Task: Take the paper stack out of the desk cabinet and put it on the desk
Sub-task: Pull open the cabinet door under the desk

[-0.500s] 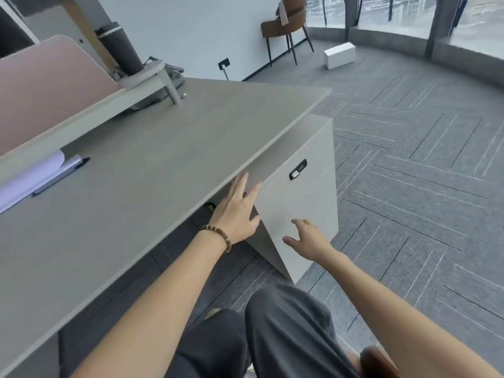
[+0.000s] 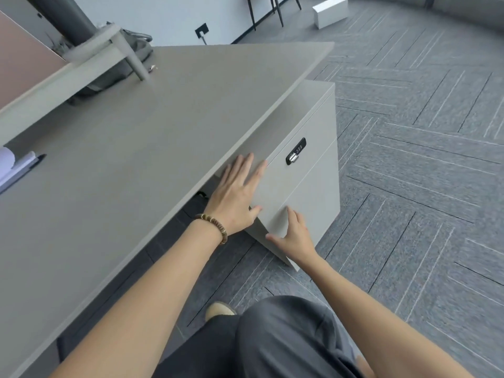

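Note:
The grey desk cabinet (image 2: 313,184) stands under the right end of the desk (image 2: 141,148), its drawers closed, with a black combination lock (image 2: 296,154) on the top drawer front. My left hand (image 2: 236,196), with a bead bracelet on the wrist, lies flat with spread fingers against the cabinet's upper left corner. My right hand (image 2: 296,236) rests with open fingers on the lower drawer front near its left edge. No paper stack shows; the cabinet's inside is hidden.
White papers (image 2: 8,167) and a dark pen (image 2: 32,165) lie at the desk's left edge. A raised shelf (image 2: 90,58) with a grey bag (image 2: 136,47) behind it sits at the back. A white box (image 2: 330,10) and chair legs stand on the carpet beyond. My knee is below.
Both hands have moved closer onto the cabinet front: the left now lies flat on its upper corner, the right touches the lower drawer. The view has tilted downward.

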### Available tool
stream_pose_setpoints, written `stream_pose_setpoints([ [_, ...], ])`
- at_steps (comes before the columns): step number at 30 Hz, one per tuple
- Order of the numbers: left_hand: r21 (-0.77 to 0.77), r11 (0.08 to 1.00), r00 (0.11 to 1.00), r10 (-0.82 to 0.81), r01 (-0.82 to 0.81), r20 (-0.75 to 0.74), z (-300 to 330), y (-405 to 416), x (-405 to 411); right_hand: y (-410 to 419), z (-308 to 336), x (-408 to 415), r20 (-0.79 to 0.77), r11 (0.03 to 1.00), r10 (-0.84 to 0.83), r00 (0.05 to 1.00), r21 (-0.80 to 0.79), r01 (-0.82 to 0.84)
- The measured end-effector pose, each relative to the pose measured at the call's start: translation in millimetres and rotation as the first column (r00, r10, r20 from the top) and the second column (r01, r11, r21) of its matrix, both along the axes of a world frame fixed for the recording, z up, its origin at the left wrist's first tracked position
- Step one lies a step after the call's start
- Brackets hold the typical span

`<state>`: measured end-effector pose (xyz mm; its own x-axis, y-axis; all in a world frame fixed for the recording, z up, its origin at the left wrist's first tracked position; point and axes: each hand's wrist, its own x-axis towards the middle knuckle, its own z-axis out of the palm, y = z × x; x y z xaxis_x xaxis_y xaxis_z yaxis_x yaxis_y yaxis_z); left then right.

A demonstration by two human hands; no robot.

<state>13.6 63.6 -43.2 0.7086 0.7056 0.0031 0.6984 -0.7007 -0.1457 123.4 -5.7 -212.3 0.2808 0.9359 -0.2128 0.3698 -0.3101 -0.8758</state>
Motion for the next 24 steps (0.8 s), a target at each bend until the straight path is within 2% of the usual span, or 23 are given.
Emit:
stream_pose_setpoints([
  [3, 0.035, 0.998, 0.999, -0.042, 0.043, -0.032, -3.5, 8.7, 5.3, 4.9, -8.5, -7.6, -0.017, 0.999, -0.041, 0.999, -0.005, 0.041],
  [8, 0.093, 0.993, 0.998, -0.071, 0.07, 0.0, -9.6, 12.4, 5.2, 16.3, -14.5, -12.4, -0.04, 0.996, -0.088, 0.995, 0.009, 0.089],
  [24, 0.095, 0.994, 0.997, -0.064, 0.058, 0.052, -14.2, 14.4, 6.3, 35.9, -23.5, -24.0, 0.018, 0.976, -0.217, 0.976, 0.031, 0.217],
])
